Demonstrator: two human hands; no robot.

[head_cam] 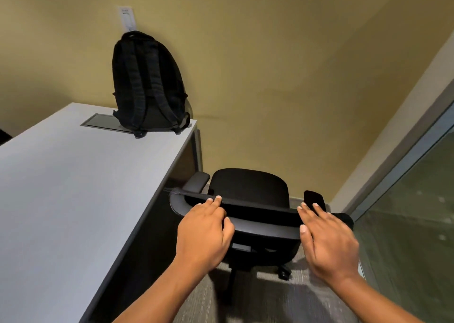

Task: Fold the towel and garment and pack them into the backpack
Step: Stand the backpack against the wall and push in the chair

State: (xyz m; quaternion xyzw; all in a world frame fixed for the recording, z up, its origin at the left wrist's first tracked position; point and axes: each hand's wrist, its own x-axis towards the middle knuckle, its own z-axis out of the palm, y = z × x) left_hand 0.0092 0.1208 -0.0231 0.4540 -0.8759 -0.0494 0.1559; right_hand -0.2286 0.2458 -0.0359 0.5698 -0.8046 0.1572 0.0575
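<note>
Both of my forearms reach in from the near edge, and my left hand (204,231) lies on the top rail of the backrest (260,215) of a black office chair (248,187), fingers nearly straight along the rail and thumb pressed to its near face, holding nothing else; my right hand (329,244) rests flat on the right end of the same rail, fingers spread and straight, gripping nothing. I see no towel or garment anywhere, so I judge folding has not begun and this is a preliminary step: getting the chair out of the way beside the grey table (61,175) on the left. The backpack (147,84) stands at the far right corner of that table, partly on a recessed hatch (98,120), well apart from both hands. Its long axis runs vertical, top loop up just below a white wall plate (127,19), base on the table, and its shoulder straps face near, toward me, so the front pocket side faces the far wall; I cannot tell whether the zip is open. Next, I judge, I must shift the chair, find the two cloths, then turn the bag so its opening faces me
</note>
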